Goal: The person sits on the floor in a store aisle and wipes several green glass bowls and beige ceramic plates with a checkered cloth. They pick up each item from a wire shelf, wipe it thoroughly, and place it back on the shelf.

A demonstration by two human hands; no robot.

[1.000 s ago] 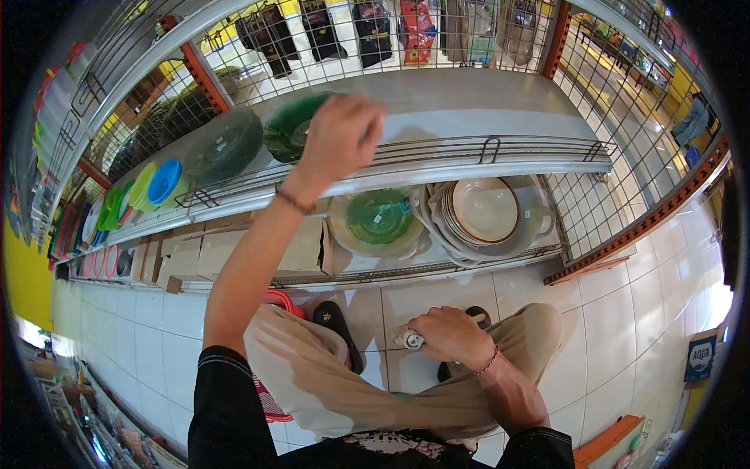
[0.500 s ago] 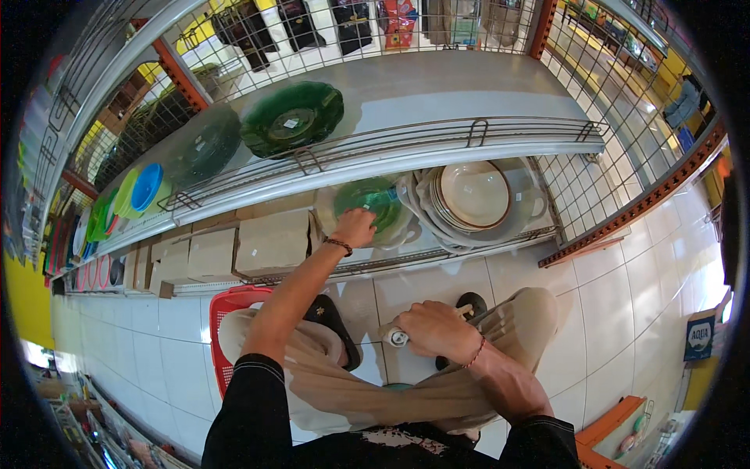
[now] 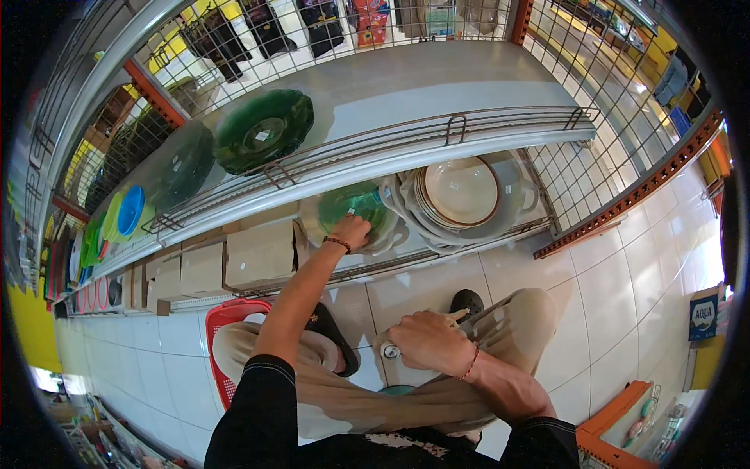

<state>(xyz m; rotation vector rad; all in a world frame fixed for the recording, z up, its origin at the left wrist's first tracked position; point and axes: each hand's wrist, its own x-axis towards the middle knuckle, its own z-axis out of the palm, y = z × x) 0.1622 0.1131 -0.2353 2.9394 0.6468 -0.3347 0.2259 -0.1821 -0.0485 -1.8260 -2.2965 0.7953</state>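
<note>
On the lower shelf [image 3: 437,254], left hand [image 3: 351,230] now gripping green plate [image 3: 351,205].

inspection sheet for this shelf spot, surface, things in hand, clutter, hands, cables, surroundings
surface: lower shelf behind a wire rail, over a white tiled floor.
job's things: green plate on the lower shelf, touched by the left hand; small white roll-like item under the right hand, kind cannot be told.
clutter: stack of cream plates, cardboard boxes, red basket.
grippers: left hand rests on the green plate's near edge, hold unclear; right hand closed by the knee.
cables: nothing seen.
surroundings: upper shelf with a dark green plate, wire mesh panels, orange uprights.
</note>
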